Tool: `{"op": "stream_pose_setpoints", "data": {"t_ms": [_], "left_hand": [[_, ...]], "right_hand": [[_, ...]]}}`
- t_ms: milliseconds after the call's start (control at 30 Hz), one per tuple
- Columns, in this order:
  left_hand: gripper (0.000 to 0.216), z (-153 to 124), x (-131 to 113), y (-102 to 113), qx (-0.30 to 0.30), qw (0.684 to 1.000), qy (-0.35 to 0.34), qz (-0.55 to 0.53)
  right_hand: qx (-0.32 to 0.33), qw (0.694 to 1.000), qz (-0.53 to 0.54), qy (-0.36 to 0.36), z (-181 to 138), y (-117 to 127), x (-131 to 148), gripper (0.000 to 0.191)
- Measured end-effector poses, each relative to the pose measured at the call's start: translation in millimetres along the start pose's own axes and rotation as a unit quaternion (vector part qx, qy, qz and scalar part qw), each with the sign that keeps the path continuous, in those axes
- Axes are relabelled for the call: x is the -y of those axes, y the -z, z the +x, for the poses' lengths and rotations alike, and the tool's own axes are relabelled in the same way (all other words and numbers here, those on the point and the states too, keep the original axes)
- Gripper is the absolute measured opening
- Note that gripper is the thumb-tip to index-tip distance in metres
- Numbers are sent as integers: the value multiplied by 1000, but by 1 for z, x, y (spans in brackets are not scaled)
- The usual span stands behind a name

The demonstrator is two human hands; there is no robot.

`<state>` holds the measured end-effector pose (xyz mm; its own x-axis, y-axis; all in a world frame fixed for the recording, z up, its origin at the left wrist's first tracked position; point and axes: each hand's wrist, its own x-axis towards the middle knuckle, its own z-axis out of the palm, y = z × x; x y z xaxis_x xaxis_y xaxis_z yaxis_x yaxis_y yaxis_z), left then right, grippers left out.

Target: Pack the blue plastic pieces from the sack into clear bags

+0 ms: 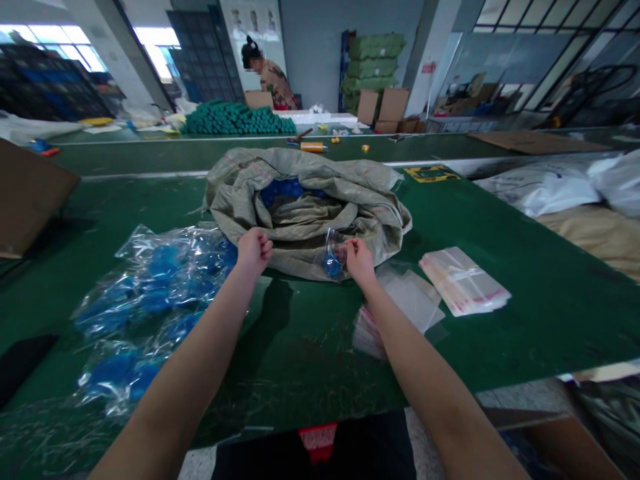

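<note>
A grey woven sack (pixel 350 193) lies open on the green table (pixel 525 267) with blue items (pixel 283 190) inside. In front of the sack, my right hand (pixel 359 261) pinches the top of a small clear bag holding a blue item (pixel 331 261). My left hand (pixel 254 251) is closed into a pinch at the sack's near edge; what it grips is too small to make out.
A heap of clear bags with blue pieces (pixel 150 300) lies to the left. Stacks of empty clear bags (pixel 463 281) lie to the right. A cardboard sheet (pixel 30 193) is at far left. A person (pixel 273 77) works at a far table beside green rolls (pixel 235 119).
</note>
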<state>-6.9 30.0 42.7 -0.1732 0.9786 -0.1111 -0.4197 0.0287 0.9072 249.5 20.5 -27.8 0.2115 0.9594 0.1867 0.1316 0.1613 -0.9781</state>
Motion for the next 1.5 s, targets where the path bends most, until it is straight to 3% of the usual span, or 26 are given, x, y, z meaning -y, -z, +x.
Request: {"op": "stream_pose_setpoints", "data": {"t_ms": [100, 167, 267, 333, 433, 567, 767, 900, 1033, 1233, 1500], "left_hand": [[13, -6, 19, -15, 138, 964, 31, 226], [26, -1, 33, -29, 203, 908, -24, 367], [32, 14, 50, -45, 287, 841, -111, 444], [26, 23, 57, -50, 310, 831, -130, 444], [24, 26, 64, -50, 286, 847, -123, 430], [23, 13, 65, -47, 255, 898, -72, 352], [15, -4, 57, -47, 145, 947, -49, 282], [12, -8, 53, -45, 99, 952, -53, 285], [12, -13, 51, -40, 89, 949, -59, 297], [14, -19, 55, -30, 85, 939, -44, 330], [19, -15, 63, -18, 62, 943, -31, 325]], "right_hand": [[14, 1000, 11, -12, 3, 0, -3, 12], [25, 999, 28, -18, 3, 1, -2, 11], [38, 997, 55, -28, 2, 3, 3, 10], [43, 996, 68, -38, 2, 4, 7, 9], [27, 994, 81, -67, 3, 6, 12, 9], [1, 988, 108, -111, 7, 8, 19, 11], [85, 975, 166, -124, -4, 10, 32, 35], [120, 976, 148, -106, -11, 4, 32, 52], [101, 985, 113, -85, -11, -1, 23, 37], [84, 990, 78, -81, -11, -2, 17, 32], [164, 977, 78, -109, -11, 1, 11, 25]]}}
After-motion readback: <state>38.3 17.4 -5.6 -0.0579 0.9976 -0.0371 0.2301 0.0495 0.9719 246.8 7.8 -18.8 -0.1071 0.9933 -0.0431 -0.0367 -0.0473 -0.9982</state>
